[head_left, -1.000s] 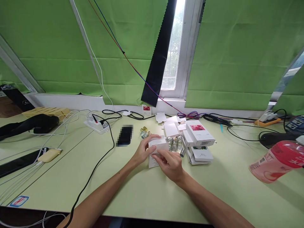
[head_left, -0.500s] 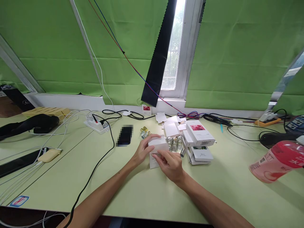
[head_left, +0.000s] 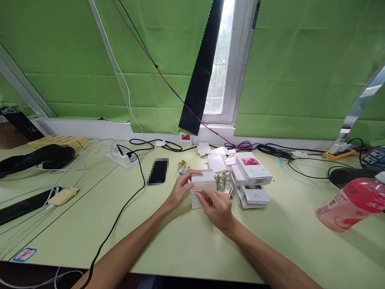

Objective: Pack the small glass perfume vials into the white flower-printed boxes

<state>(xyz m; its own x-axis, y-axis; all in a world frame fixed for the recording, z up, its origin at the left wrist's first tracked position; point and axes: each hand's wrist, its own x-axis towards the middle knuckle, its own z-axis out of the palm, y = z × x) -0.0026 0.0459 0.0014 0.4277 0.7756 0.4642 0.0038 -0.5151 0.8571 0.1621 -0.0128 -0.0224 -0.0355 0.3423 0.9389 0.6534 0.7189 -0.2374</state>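
A small white carton (head_left: 203, 182) stands on the pale green table (head_left: 180, 241), held between both hands. My left hand (head_left: 181, 189) grips its left side, thumb on the top edge. My right hand (head_left: 217, 205) is closed on the carton's lower front, fingers pinching at a flap. Just behind the carton stand a few small silver bottles (head_left: 221, 181). Small gold-capped items (head_left: 182, 167) lie to the back left.
A stack of white boxes with pink labels (head_left: 252, 176) sits right of the hands, with flat white cartons (head_left: 217, 159) behind. A dark phone (head_left: 158, 171), a power strip (head_left: 122, 157), black cables (head_left: 126, 204) and a pink bottle (head_left: 351, 204) lie around.
The white carton has been tipped up a little and shifted slightly right between my hands; my right fingers have moved along its lower front.
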